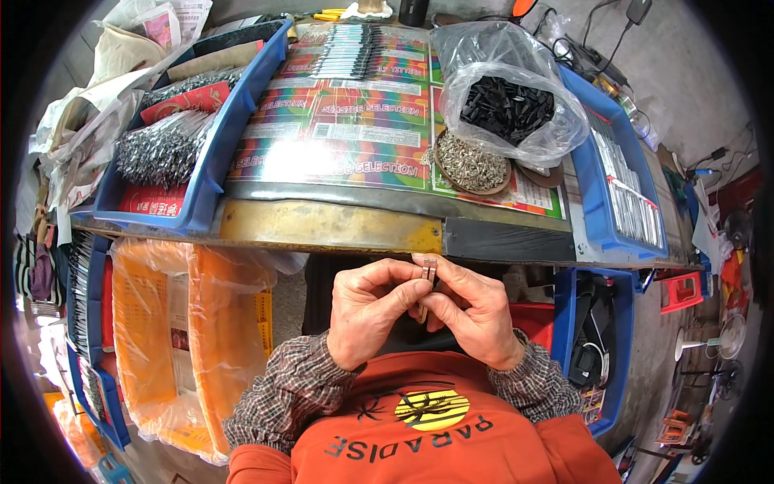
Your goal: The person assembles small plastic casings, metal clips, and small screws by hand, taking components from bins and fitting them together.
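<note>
Just in front of the table edge, my left hand [367, 306] and my right hand [477, 315] meet with thumbs and forefingers pinched. Between them they grip a small narrow metallic piece [429, 269], held upright. Its lower part is hidden by my fingers, and its exact kind cannot be made out. On the table, a shallow round dish [472, 165] holds many tiny metal parts. Beside it, an open clear plastic bag [564, 121] is filled with small black pieces [506, 106]. A row of slim shiny strips [348, 50] lies at the table's far side.
Blue trays with thin metal strips stand at left [211, 173] and right [592, 198] on the table [322, 224]. Below the edge, a plastic-lined orange crate [193, 323] sits left and a blue bin [619, 347] right. Cables [617, 48] trail at the back right.
</note>
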Motion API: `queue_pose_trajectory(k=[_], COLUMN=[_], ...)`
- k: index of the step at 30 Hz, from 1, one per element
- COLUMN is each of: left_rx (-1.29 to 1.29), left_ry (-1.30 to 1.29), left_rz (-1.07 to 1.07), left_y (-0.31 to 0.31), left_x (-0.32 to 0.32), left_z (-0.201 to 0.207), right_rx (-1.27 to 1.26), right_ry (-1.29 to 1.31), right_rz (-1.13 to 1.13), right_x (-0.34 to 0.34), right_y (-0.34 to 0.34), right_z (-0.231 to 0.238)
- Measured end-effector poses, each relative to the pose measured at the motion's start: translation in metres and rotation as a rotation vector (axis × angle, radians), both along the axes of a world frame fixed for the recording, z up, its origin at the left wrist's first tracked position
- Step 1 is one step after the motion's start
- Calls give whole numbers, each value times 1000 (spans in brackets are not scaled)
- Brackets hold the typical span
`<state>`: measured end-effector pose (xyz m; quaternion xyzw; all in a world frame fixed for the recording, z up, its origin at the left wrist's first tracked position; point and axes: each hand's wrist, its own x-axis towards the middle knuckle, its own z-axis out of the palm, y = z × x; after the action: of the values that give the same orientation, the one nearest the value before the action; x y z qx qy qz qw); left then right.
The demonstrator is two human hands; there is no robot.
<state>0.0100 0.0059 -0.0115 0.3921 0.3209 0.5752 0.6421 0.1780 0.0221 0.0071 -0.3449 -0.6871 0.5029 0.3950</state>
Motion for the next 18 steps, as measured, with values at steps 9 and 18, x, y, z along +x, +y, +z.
queue_pose_trajectory(k=[9, 18], left_rx=[-102, -71], left_ry=[-20, 5], left_rz=[-20, 15], left_y=[5, 4], left_x=[0, 2], left_z=[-3, -6], right_rx=[-45, -80], right_ry=[-37, -29], right_rz=[-23, -9], right_x=[-2, -3], right_y=[1, 2], right_z=[-1, -1])
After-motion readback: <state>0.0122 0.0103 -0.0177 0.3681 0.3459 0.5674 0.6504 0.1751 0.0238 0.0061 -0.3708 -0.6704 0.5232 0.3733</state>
